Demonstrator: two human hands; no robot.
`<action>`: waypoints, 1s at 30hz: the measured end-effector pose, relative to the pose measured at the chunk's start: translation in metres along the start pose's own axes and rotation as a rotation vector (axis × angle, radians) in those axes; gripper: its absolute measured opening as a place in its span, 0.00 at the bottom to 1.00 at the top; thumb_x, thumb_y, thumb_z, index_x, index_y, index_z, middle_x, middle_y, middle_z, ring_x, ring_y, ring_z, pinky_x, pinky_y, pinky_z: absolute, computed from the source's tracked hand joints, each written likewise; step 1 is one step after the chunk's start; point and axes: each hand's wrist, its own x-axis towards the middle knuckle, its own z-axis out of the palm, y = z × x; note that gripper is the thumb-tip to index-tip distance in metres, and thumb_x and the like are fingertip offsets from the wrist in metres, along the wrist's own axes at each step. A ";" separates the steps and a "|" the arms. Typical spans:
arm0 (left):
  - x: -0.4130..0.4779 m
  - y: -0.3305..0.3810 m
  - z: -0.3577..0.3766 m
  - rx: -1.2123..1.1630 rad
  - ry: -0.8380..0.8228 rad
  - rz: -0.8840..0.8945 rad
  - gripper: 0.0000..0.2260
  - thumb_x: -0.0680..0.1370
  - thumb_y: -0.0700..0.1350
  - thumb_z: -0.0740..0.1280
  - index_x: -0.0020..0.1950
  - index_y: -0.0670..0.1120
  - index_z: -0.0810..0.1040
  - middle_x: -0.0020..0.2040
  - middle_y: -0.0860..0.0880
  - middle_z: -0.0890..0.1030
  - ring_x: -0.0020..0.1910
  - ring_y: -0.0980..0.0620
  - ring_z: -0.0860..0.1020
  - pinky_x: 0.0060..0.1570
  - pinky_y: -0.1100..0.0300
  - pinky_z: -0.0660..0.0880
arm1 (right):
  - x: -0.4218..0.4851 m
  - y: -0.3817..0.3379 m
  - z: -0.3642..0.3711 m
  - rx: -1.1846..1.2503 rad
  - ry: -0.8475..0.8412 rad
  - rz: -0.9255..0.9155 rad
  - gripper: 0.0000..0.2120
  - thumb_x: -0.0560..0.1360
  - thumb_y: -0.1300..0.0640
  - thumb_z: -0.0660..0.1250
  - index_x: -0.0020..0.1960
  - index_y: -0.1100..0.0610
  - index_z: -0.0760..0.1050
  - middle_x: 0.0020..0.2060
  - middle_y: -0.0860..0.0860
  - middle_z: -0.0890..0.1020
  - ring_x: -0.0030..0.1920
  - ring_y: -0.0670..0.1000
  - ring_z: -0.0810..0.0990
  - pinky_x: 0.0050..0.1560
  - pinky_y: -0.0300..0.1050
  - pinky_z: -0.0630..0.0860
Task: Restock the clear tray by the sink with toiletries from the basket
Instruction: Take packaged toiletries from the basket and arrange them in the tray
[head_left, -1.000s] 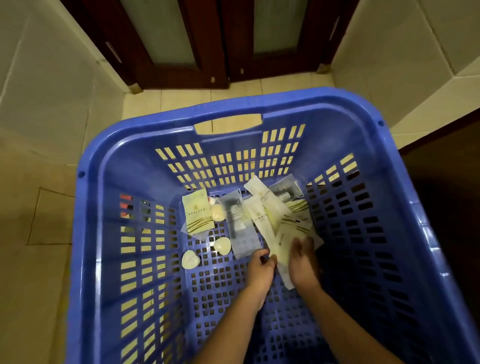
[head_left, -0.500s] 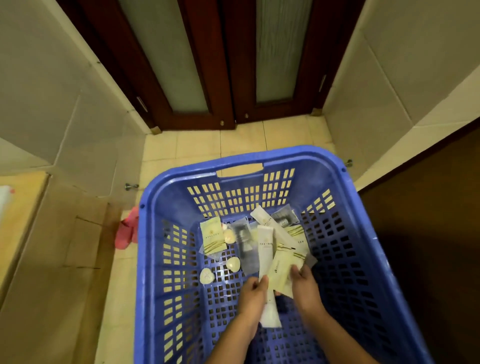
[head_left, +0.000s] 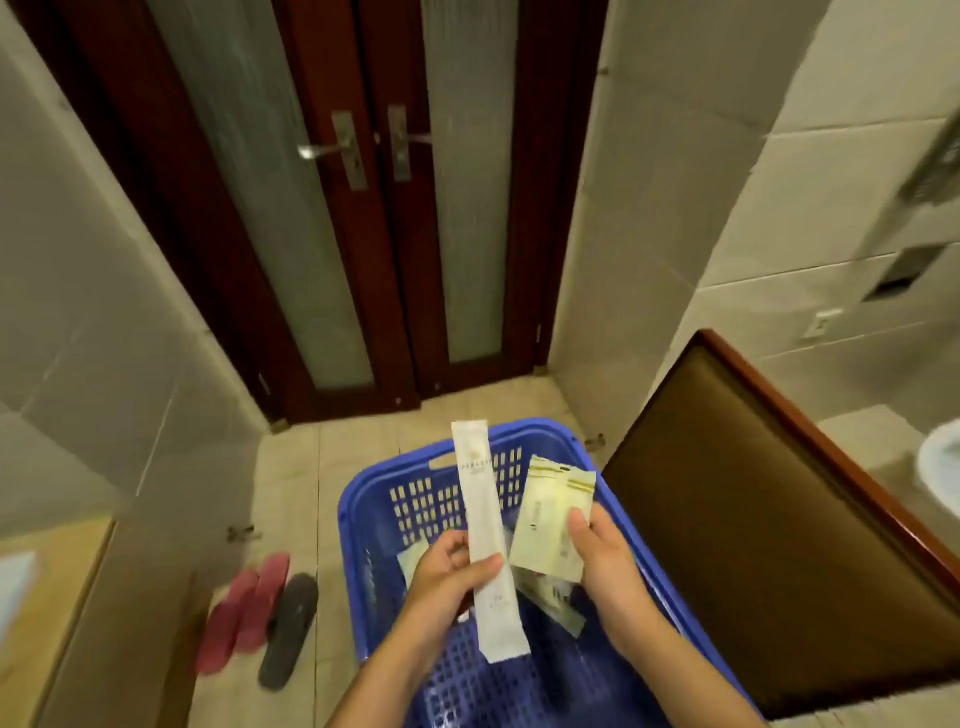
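Note:
A blue slotted plastic basket stands on the tiled floor below me. My left hand grips a long white sachet upright above the basket. My right hand pinches two flat pale yellow-green packets fanned together, just right of the sachet. A few more packets lie inside the basket under my hands. The clear tray is not in view.
Dark wooden double doors with frosted panels close the far end. Red slippers and a dark sandal lie left of the basket. A brown counter top with a wooden edge runs on the right, a white basin beyond it.
Both hands rose out of the basket, the left with the long white sachet and the right with the packets. The view lifted, so the basket looks smaller and lower.

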 end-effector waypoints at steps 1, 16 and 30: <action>-0.014 0.011 -0.004 0.018 -0.017 0.025 0.10 0.73 0.34 0.68 0.53 0.40 0.74 0.40 0.48 0.85 0.40 0.49 0.82 0.40 0.56 0.76 | -0.015 -0.010 -0.001 -0.008 0.034 -0.033 0.09 0.81 0.55 0.54 0.53 0.50 0.73 0.54 0.53 0.80 0.55 0.54 0.79 0.60 0.57 0.74; -0.169 0.081 0.042 0.272 -0.420 0.321 0.07 0.75 0.35 0.67 0.50 0.46 0.75 0.40 0.53 0.84 0.42 0.51 0.81 0.42 0.54 0.76 | -0.258 -0.044 -0.055 0.123 0.494 -0.321 0.08 0.81 0.56 0.57 0.48 0.55 0.74 0.47 0.50 0.83 0.45 0.47 0.81 0.39 0.39 0.75; -0.368 -0.037 0.220 0.425 -1.109 0.241 0.10 0.73 0.34 0.68 0.51 0.46 0.76 0.43 0.49 0.83 0.43 0.52 0.81 0.45 0.59 0.78 | -0.532 0.048 -0.184 0.189 1.117 -0.450 0.09 0.79 0.61 0.58 0.44 0.54 0.75 0.44 0.53 0.81 0.46 0.53 0.78 0.50 0.50 0.73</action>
